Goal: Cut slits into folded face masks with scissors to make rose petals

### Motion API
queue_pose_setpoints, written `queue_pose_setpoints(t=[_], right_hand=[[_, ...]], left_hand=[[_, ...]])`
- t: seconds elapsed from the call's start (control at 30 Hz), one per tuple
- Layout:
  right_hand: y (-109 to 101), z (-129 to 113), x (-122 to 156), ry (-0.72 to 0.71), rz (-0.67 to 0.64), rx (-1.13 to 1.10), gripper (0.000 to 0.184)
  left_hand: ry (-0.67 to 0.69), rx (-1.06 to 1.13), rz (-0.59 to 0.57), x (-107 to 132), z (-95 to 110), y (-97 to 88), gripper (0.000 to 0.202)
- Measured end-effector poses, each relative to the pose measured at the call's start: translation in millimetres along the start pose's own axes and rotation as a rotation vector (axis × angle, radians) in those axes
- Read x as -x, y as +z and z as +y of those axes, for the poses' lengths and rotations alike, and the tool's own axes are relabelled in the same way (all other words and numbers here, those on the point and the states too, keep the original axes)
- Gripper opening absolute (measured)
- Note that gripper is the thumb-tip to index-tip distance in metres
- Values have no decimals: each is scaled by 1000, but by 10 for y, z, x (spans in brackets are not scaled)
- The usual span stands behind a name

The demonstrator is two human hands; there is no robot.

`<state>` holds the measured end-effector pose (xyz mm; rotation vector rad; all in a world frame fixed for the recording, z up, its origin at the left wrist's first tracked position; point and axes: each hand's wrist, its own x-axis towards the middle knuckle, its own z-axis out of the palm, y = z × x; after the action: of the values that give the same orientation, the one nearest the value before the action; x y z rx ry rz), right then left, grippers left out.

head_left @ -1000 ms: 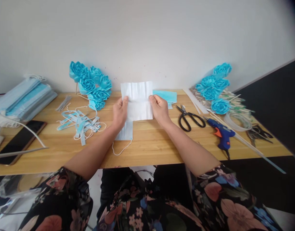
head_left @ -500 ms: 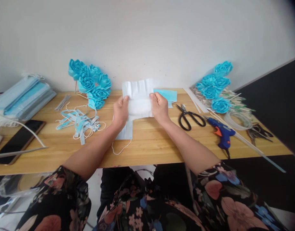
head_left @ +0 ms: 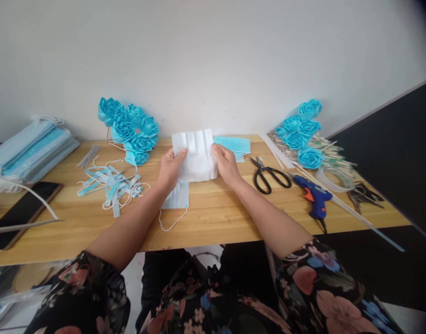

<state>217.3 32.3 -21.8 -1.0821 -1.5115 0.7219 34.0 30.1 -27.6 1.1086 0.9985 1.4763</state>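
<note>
Sheet, white, creased: held up over the table, spread by its side edges — presumably to keep it flat and in full view. Left hand, closed in a pinch on the left edge, thumb in front; right hand, likewise on the right edge. Mask, on the table, partly hidden by sheet and left hand. Scissors and glue gun, off to the right, handles toward the near side — likely for easy reach. Strips, heaped left, apparently to leave the middle free.
</note>
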Motion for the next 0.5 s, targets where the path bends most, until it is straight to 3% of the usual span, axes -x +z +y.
queue_pose_setpoints(t=[0.17,0.37,0.5], right_hand=[[-35,4,-34,9,2,-43,66],[-41,4,-33,15,62,8,65],[-10,-24,-11,-24,57,68,64]], left_hand=[[2,-83,-4,28,-42,7,54],[-45,-89,-97,73,-18,41,58],[-59,-129,-81,105,28,56,59]])
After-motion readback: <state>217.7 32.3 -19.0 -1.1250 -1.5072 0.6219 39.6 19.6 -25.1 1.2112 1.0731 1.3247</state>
